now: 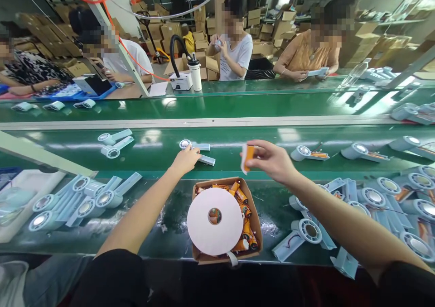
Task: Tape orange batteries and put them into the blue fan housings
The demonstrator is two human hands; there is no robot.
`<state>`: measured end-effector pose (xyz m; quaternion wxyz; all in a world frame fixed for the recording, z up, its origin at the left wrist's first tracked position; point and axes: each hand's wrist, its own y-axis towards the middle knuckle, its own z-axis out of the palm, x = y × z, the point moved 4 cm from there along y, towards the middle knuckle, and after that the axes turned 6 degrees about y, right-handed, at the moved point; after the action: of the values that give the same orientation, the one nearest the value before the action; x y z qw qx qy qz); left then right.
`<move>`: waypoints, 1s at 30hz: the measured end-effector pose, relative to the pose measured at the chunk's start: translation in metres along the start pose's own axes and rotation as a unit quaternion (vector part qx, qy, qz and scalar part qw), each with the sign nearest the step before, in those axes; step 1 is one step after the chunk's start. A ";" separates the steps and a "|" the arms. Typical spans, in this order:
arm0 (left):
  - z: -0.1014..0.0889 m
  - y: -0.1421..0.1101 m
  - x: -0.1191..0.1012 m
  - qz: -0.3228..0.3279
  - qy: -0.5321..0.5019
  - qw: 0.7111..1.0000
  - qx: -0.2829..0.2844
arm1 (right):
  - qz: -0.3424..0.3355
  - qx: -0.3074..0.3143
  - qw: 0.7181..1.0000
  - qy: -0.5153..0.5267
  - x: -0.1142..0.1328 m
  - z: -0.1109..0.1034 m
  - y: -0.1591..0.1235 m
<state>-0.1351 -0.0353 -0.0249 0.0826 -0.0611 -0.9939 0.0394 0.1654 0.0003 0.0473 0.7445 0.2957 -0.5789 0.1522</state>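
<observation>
My left hand [186, 160] is over the belt with its fingers closed on a light-blue fan housing [206, 160], which has a long handle. Right beside it lies a second light-blue housing [200, 146] with a round white-ringed head. Raised above the belt's near edge, my right hand [272, 160] pinches an orange battery [250, 155] with a white strip along its side. Between my forearms stands a cardboard box [256, 207] holding several orange batteries [249, 232]. A large white roll of tape [200, 227] lies on top of the box, its loose end hanging over the front.
Several housings are piled at the left [84, 203] and right [374, 198]. More housings with orange batteries inside [302, 153] lie along the green belt [238, 137]. A metal post [47, 153] slants in from the left. Several people sit across the line, near a white tumbler [195, 74].
</observation>
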 end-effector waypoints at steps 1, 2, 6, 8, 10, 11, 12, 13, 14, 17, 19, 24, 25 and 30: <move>0.001 0.001 0.000 0.003 -0.003 1.000 0.002 | 0.011 0.014 1.000 -0.014 -0.014 0.007 0.021; 0.002 0.001 0.000 0.004 -0.006 1.000 0.003 | 0.022 0.022 0.999 -0.040 -0.028 0.014 0.040; 0.008 0.008 -0.006 -0.011 -0.026 1.000 0.009 | 0.040 0.049 0.962 -0.264 -0.083 0.040 0.088; 0.011 0.014 -0.009 -0.030 -0.042 0.999 0.015 | 0.032 0.072 0.922 -0.379 -0.100 0.051 0.098; 0.013 0.018 -0.010 -0.045 -0.063 0.997 0.025 | 0.022 0.091 0.893 -0.440 -0.109 0.057 0.100; 0.013 0.019 -0.009 -0.049 -0.076 0.995 0.030 | 0.018 0.099 0.886 -0.454 -0.112 0.059 0.100; 0.013 0.020 -0.009 -0.051 -0.088 0.994 0.035 | 0.015 0.107 0.879 -0.465 -0.113 0.059 0.099; 0.012 0.021 -0.009 -0.052 -0.101 0.993 0.038 | 0.012 0.117 0.870 -0.480 -0.113 0.060 0.098; 0.011 0.021 -0.009 -0.053 -0.112 0.991 0.040 | 0.009 0.128 0.859 -0.496 -0.113 0.060 0.097; 0.009 0.024 -0.008 -0.052 -0.140 0.988 0.043 | 0.007 0.173 0.824 -0.540 -0.109 0.061 0.094; 0.006 0.026 -0.009 -0.046 -0.154 0.986 0.045 | 0.012 0.210 0.798 -0.565 -0.105 0.063 0.090; 0.001 0.031 -0.011 -0.054 -0.174 0.983 0.034 | 0.047 0.264 0.738 -0.620 -0.100 0.071 0.081; 0.000 0.030 -0.013 -0.064 -0.176 0.982 0.028 | 0.059 0.262 0.727 -0.632 -0.101 0.072 0.080; -0.005 0.030 -0.023 -0.116 -0.180 0.977 0.013 | 0.101 0.259 0.682 -0.676 -0.105 0.079 0.082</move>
<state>-0.1086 -0.0082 -0.0258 -0.0929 0.0633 -0.9923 0.0528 0.0282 0.0273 -0.0190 0.0248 0.4388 -0.8889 0.1293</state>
